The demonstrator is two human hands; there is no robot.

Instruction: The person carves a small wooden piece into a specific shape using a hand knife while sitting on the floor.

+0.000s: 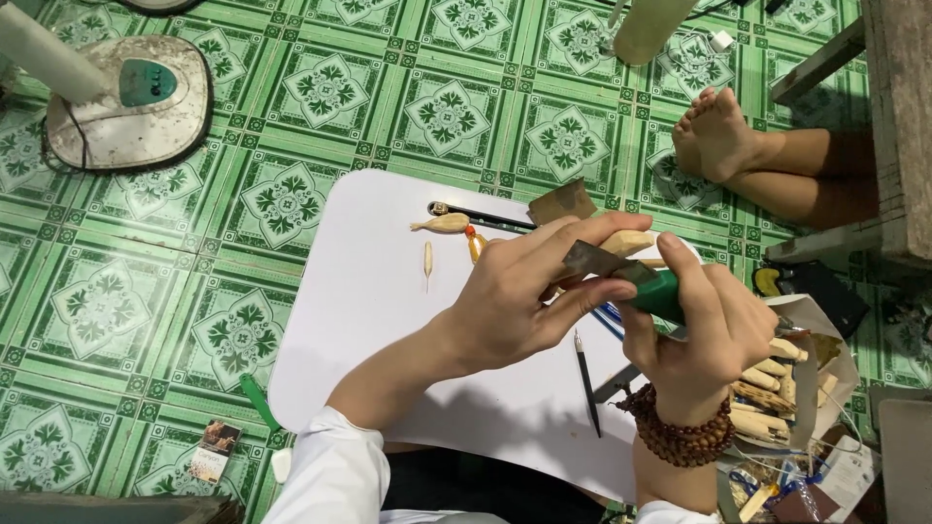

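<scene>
Single head-worn camera, looking steeply down from close above the white lap desk (388, 291); the desk's far edge lies toward the frame top, green patterned floor tiles (291, 107) beyond.

A small rectangular packet (215, 448) in brown, black and white lay on the green tiles at the lower left. At the lower right, a white paper bag (841, 361) stood open beside glossy red-and-blue wrappers (814, 482).

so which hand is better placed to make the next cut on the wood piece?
Right, probably. The right hand grips the green-handled knife, whose blade lies by the pale wood piece. The left hand holds that piece, its fingers wrapped around it, so it steadies.
</scene>
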